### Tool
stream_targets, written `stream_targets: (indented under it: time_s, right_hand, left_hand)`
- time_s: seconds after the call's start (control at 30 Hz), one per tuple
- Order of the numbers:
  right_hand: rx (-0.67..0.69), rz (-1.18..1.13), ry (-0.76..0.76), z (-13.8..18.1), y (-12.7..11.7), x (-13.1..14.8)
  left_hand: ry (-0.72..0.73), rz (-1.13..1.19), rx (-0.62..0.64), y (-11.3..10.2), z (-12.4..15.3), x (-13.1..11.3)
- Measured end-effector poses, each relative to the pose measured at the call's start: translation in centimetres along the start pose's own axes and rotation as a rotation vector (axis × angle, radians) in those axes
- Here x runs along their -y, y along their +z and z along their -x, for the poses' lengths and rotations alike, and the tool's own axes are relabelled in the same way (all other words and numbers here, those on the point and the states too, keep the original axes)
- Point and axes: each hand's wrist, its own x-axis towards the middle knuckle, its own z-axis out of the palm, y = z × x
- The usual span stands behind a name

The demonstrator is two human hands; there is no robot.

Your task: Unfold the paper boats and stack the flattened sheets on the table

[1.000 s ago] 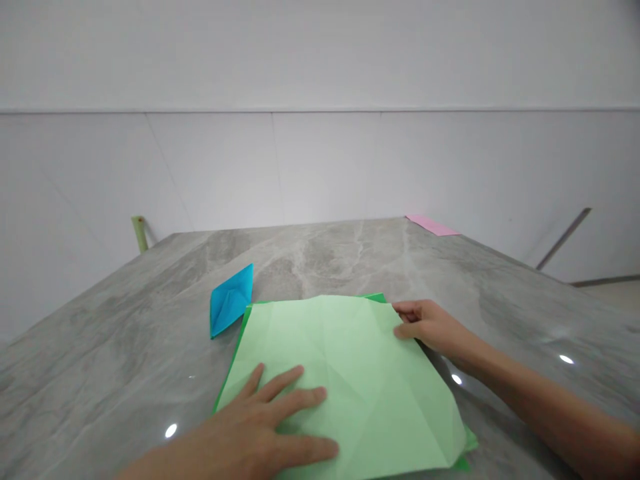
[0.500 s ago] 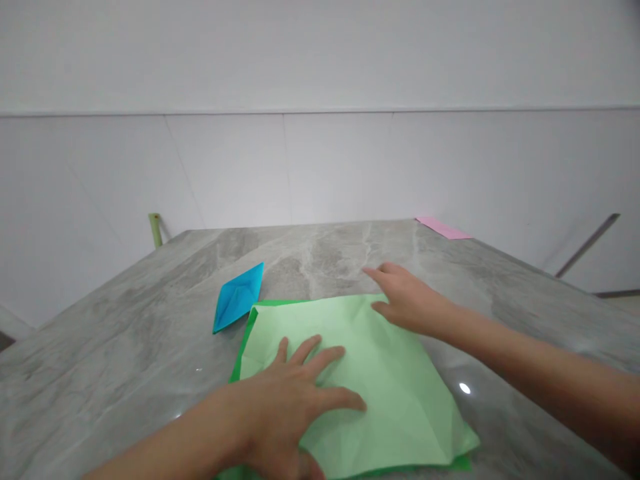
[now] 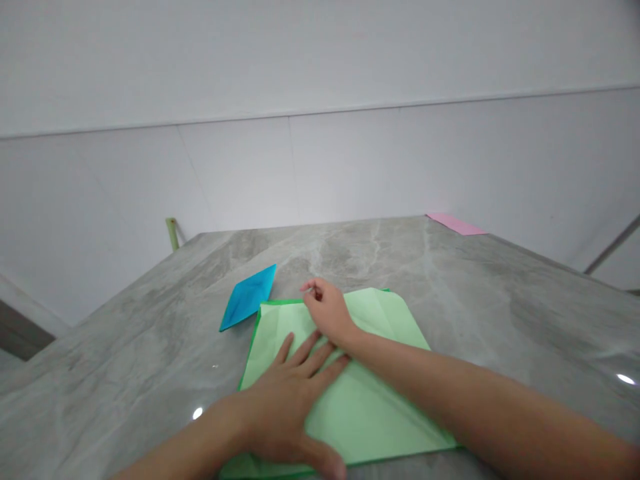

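No readable text or labels

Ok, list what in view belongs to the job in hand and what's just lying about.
In the job, it seems:
green paper, under the spread left hand, with the right hand at its far edge
gray table, beneath it

Just lying about, apparently:
blue paper, by the green paper's far left corner
pink paper, at the table's far right
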Motion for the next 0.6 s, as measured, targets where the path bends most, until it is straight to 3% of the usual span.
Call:
stream_targets:
  time_s: [0.17, 0.3, 0.4, 0.5, 0.53, 0.6]
  right_hand:
    - [0.211, 0.029, -0.253, 1.8, -3.4, -1.8]
    - [0.521, 0.318, -0.621, 3.1, -3.3, -0.6]
    - [0.605, 0.444, -0.603, 3.2, -3.1, -0.2]
    - [0.611, 0.448, -0.588, 3.0, -3.0, -0.2]
    - [0.614, 0.444, -0.587, 2.9, -3.1, -0.2]
    - [0.619, 0.439, -0.573, 2.9, -3.1, -0.2]
  left_hand:
    - [-0.359, -0.140, -0.339, 2.8, 1.1, 4.3]
    - [-0.317, -0.242, -0.645, 3.6, 1.7, 7.3]
    - [-0.329, -0.366, -0.890, 1.3, 2.4, 7.9]
    - [-0.630, -0.547, -1.050, -2.7, 2.8, 8.3]
    - [-0.730, -0.530, -1.028, -4.0, 2.8, 8.7]
    - [-0.890, -0.289, -0.859, -6.2, 2.7, 9.9]
